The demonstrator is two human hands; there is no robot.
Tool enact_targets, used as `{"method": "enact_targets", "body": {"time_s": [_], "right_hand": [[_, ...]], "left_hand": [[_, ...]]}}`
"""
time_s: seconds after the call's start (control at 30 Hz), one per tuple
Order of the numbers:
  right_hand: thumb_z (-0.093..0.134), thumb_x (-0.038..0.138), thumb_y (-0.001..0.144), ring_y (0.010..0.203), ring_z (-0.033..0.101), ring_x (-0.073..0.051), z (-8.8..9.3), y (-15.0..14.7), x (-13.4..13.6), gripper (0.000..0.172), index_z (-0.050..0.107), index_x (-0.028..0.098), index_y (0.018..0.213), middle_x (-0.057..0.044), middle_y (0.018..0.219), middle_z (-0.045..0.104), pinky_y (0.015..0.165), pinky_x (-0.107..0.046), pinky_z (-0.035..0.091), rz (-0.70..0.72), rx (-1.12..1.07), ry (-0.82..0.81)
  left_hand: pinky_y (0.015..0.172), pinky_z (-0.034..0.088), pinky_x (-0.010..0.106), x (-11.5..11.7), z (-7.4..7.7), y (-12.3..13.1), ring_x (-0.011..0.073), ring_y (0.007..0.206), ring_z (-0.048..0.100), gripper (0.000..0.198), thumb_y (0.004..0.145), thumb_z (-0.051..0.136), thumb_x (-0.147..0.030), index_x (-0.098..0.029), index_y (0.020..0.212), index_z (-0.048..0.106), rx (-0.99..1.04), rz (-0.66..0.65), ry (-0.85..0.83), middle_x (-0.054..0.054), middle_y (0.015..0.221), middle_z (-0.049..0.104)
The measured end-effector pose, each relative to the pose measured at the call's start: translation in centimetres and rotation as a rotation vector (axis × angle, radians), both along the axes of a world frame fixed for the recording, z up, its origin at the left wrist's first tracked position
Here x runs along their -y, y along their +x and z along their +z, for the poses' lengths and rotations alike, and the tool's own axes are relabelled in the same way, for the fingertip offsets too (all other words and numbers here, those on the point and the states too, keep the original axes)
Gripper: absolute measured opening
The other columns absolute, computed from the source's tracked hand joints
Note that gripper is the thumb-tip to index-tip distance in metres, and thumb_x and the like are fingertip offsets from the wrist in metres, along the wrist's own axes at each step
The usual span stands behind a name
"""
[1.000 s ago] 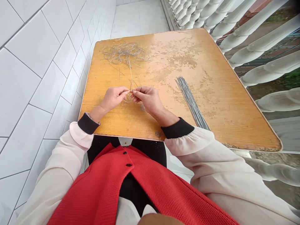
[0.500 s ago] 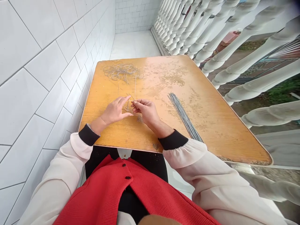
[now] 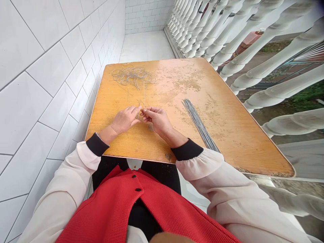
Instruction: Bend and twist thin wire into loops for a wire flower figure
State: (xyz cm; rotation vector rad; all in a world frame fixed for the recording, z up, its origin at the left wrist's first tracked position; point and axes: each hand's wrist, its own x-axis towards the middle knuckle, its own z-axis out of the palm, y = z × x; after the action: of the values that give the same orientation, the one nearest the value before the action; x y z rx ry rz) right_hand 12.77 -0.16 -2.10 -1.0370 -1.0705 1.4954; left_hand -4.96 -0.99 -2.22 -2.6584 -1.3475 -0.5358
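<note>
Thin wire (image 3: 144,94) rises from between my hands, with small loops of it around the fingertips. My right hand (image 3: 157,119) pinches the wire between thumb and fingers. Close beside it, my left hand (image 3: 126,118) has its fingers drawn together around the wire loops, its fingertips meeting the right ones. The wire's exact shape inside the hands is hidden. A tangled heap of thin wire (image 3: 135,77) lies beyond my hands on the wooden table (image 3: 162,145). To the right rests a bundle of straight grey wires (image 3: 199,123).
A white tiled wall (image 3: 58,74) runs close along the table's left side. White balusters (image 3: 263,98) stand along the right side. A short loose piece of wire (image 3: 128,94) lies between my left hand and the heap.
My left hand's fingers and thumb, spread apart before, have closed in toward the wire and my right fingertips. The upright wire has shifted slightly left. My right hand keeps its pinch.
</note>
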Motion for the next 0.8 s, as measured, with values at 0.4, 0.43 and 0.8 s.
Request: {"method": "enact_targets", "body": {"time_s": [0.4, 0.43, 0.8], "right_hand": [[0.086, 0.033, 0.068, 0.053, 0.054, -0.006, 0.6, 0.0, 0.3, 0.021, 0.073, 0.017, 0.067, -0.001, 0.068, 0.067, 0.052, -0.019, 0.044, 0.028, 0.020, -0.019], [0.086, 0.033, 0.067, 0.053, 0.054, -0.006, 0.6, 0.0, 0.3, 0.021, 0.073, 0.017, 0.068, -0.001, 0.068, 0.067, 0.052, -0.019, 0.044, 0.031, 0.014, -0.018], [0.090, 0.037, 0.064, 0.053, 0.053, -0.007, 0.5, -0.1, 0.3, 0.026, 0.073, 0.018, 0.070, -0.001, 0.068, 0.068, 0.051, -0.019, 0.045, 0.002, -0.001, -0.009]], "left_hand": [[0.092, 0.058, 0.037, 0.2, 0.8, 0.3, 0.0262, 0.110, 0.072, 0.053, 0.092, 0.069, -0.029, -0.010, 0.138, 0.054, 0.009, 0.032, -0.096, 0.017, 0.122, 0.071], [0.092, 0.058, 0.037, 0.2, 1.0, 0.3, 0.0264, 0.110, 0.072, 0.053, 0.092, 0.069, -0.030, -0.010, 0.139, 0.054, 0.009, 0.039, -0.106, 0.017, 0.123, 0.071], [0.098, 0.056, 0.041, -0.2, 0.3, 0.0, 0.0274, 0.118, 0.069, 0.061, 0.090, 0.072, -0.039, -0.011, 0.141, 0.053, 0.211, 0.022, -0.174, 0.018, 0.130, 0.070]]}}
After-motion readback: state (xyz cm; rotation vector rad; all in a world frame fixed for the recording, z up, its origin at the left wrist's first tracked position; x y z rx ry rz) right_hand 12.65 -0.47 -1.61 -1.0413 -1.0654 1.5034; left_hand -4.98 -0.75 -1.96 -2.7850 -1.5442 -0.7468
